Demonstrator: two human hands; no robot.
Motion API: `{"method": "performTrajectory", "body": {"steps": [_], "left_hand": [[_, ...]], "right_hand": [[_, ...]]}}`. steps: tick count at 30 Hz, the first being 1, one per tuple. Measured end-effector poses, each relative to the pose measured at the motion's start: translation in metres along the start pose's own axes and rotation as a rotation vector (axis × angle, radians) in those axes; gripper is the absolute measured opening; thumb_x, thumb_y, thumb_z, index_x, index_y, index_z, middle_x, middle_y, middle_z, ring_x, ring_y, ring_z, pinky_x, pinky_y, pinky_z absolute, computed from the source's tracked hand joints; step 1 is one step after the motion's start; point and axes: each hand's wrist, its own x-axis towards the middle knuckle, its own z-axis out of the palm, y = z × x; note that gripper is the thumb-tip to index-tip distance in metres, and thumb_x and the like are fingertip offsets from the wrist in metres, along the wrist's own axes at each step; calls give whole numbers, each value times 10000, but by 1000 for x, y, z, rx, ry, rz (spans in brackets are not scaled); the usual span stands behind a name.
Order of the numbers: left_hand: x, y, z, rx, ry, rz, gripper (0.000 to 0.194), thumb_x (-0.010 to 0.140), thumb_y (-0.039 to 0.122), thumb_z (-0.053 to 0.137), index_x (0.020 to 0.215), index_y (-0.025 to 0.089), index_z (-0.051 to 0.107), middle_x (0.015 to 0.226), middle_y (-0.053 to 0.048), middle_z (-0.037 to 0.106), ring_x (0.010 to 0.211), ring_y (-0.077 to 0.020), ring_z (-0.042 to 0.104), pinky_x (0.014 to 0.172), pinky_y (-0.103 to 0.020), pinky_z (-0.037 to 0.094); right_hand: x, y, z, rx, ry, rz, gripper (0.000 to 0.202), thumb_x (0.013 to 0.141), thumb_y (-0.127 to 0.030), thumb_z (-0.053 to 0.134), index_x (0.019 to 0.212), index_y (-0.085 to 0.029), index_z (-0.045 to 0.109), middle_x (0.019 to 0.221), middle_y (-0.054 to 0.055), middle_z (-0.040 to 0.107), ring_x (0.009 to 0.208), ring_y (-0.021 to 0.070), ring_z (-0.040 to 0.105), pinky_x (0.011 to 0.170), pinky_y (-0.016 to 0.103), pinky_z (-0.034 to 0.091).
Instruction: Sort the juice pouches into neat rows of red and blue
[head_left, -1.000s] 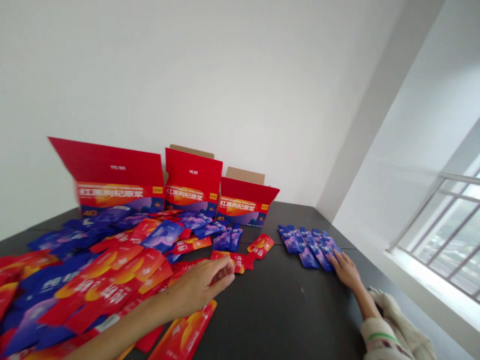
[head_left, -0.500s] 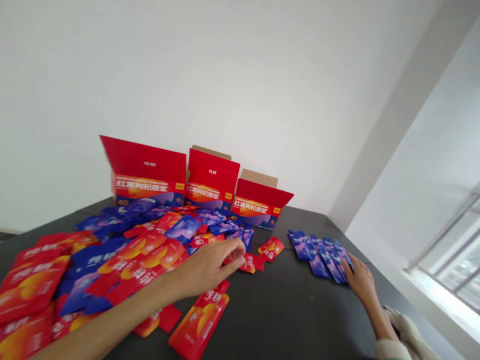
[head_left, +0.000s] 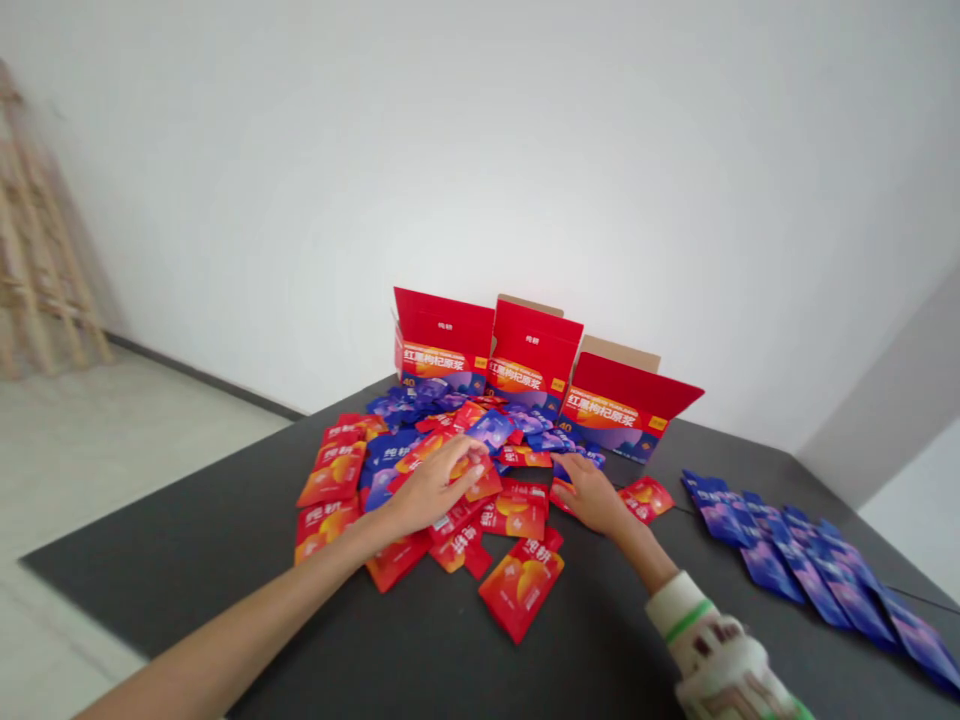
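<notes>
A heap of red and blue sachets lies on the dark table. My left hand (head_left: 437,487) is over the middle of it, fingers curved and thumb apart, nearest a red sachet (head_left: 484,483); nothing shows in its grasp. At the heap's right edge, my right hand (head_left: 590,494) reaches over red and blue sachets with its fingers apart. A blue sachet (head_left: 493,429) lies on top of the heap, beyond my left hand. One red sachet (head_left: 521,588) rests nearer to me, and another red sachet (head_left: 646,497) sits just right of my right hand.
Three red boxes with raised lids, a left box (head_left: 444,345), a middle box (head_left: 529,352) and a right box (head_left: 622,408), stand behind the heap. A row of overlapping blue sachets (head_left: 814,575) lies at the right of the table (head_left: 247,560). A wooden rack (head_left: 37,230) stands far left.
The view has swung left. My right hand has left the row of blue sachets and come to the heap's right edge. My left hand remains over the heap.
</notes>
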Motion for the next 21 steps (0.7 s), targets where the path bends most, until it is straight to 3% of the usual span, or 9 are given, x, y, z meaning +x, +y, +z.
{"method": "performTrajectory", "body": {"steps": [4, 7, 10, 17, 21], "left_hand": [[-3, -20, 3, 6, 70, -31, 195, 935, 288, 463, 1064, 188, 568, 1108, -92, 646, 1058, -241, 616, 975, -395, 465], [-1, -28, 6, -3, 84, -25, 180, 936, 274, 455, 1046, 187, 568, 1083, -88, 653, 1041, -237, 626, 965, -394, 475], [0, -31, 9, -21, 87, -17, 175, 932, 270, 469, 1055, 198, 568, 1094, -82, 654, 1055, -236, 623, 970, -393, 475], [1, -27, 15, -82, 82, -22, 192, 942, 306, 469, 1074, 207, 568, 1073, -73, 664, 1028, -230, 634, 950, -378, 488], [0, -21, 17, -100, 66, -23, 181, 931, 327, 490, 1032, 211, 586, 1039, -69, 680, 1006, -239, 638, 928, -389, 493]], "right_hand": [[48, -13, 32, -30, 31, 74, 664, 920, -349, 489, 1528, -198, 271, 1543, 144, 349, 1409, 293, 308, 1100, 462, 304], [66, -9, 42, -53, 25, 115, 631, 912, -438, 519, 1488, -227, 371, 1506, 134, 419, 1384, 303, 345, 1088, 456, 298], [73, 0, 43, -75, 14, 138, 651, 874, -494, 578, 1449, -226, 436, 1457, 131, 487, 1338, 306, 407, 1083, 446, 297], [85, 10, 42, -125, 0, 190, 669, 889, -542, 538, 1381, -89, 508, 1384, 196, 547, 1273, 319, 488, 1060, 412, 336], [86, 9, 37, -155, 30, 238, 514, 914, -438, 537, 1316, -121, 582, 1277, 173, 630, 1196, 298, 543, 990, 382, 402]]}}
